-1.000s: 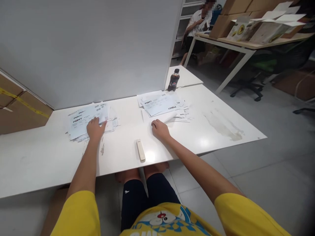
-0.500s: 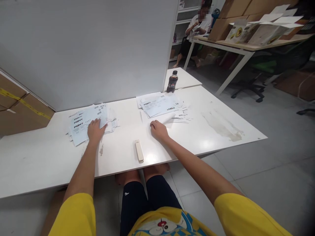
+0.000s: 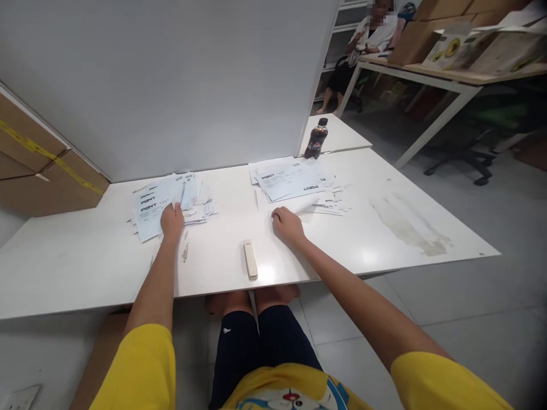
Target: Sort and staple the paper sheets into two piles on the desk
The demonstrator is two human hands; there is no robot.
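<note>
- On the left of the white surface [image 3: 226, 222], your left hand [image 3: 172, 221] pinches a raised sheet [image 3: 183, 196], at the near right part of the left papers [image 3: 147, 215]; they fan out beyond it and to both sides!
- Over on the right, your right hand [image 3: 289, 224] has its fingers curled at the near edge of the right papers [image 3: 288, 181], the pile lying just beyond; whether it grips one, you can't tell.
- Between your forearms, a slim cream object [image 3: 250, 259] lies nearer you than both piles.
</note>
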